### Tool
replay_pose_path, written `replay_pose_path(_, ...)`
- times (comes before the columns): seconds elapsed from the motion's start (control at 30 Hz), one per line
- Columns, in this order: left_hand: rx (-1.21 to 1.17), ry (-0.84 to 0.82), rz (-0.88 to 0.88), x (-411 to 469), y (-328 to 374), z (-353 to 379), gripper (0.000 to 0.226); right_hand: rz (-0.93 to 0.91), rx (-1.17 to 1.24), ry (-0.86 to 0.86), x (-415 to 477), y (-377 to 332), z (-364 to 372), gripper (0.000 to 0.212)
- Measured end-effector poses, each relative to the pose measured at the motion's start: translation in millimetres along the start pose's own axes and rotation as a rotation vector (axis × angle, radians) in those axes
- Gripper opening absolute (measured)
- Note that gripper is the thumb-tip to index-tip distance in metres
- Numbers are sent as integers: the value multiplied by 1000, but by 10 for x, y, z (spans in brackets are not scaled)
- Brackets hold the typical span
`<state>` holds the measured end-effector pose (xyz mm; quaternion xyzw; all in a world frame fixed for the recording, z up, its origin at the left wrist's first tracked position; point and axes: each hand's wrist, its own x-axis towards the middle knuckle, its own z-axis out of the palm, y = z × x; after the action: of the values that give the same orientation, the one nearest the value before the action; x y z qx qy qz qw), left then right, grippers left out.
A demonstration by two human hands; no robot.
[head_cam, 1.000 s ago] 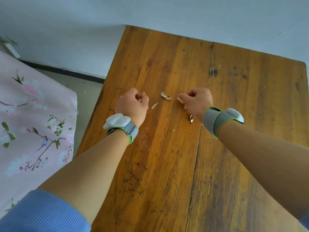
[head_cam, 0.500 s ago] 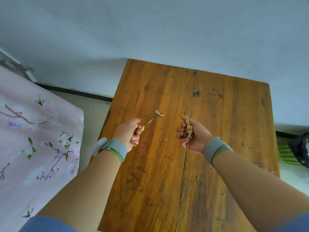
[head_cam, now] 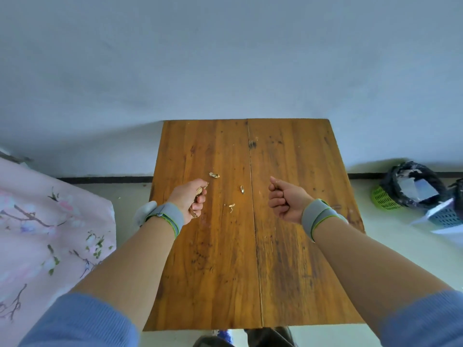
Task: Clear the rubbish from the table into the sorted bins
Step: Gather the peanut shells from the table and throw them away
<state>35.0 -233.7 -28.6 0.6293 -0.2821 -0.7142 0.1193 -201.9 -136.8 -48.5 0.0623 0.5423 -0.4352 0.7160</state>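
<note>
My left hand (head_cam: 191,197) is held above the left side of the wooden table (head_cam: 288,259), fist closed around several peanut shells that poke out between the fingers. My right hand (head_cam: 284,201) is a closed fist over the table's right half; a bit of shell shows at the thumb. Three shell pieces lie loose on the table: one (head_cam: 214,175) beyond my left hand, one (head_cam: 242,189) between the hands, and a small one (head_cam: 231,206) nearer to me.
On the floor to the right stand a green basket with a black bag liner (head_cam: 406,189) and a blue-grey basket (head_cam: 448,216) with paper beside it. A pink floral cloth (head_cam: 45,234) covers something at the left. A white wall backs the table.
Both hands have lifted off the table and drawn back with shells in them. The view has pulled back and up, bringing the bins on the right into sight.
</note>
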Motion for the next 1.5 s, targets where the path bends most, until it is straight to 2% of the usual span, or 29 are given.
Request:
replay_pose_path(0.3, 277, -199, 175, -917, 340, 757, 30, -178, -56, 174, -1267, 67, -352, 38)
replay_pose_path(0.57, 571, -287, 314, -1600, 322, 2004, 28, -332, -118, 343, -2336, -192, -1115, 37)
replay_pose_path(0.87, 890, -318, 494, -2402, -403, 4315, 24, -410, -188, 568, -3775, -231, -3235, 38)
replay_pose_path(0.9, 904, -300, 527, -2424, -403, 4395, 23, -410, -217, 597, -3819, -253, -3306, 37)
replay_pose_path(1.03, 1033, -381, 623, -2907, -849, 5502, 23, -449, -222, 746, -4573, -260, -4300, 35)
replay_pose_path(1.2, 1134, -473, 715, -3351, -1145, 6598, 22, -454, -172, 872, -5280, -395, -5151, 38)
replay_pose_path(1.5, 1251, -578, 779, -3389, -1452, 8533, 23, -427, -84, 1012, -5646, -727, -6726, 34)
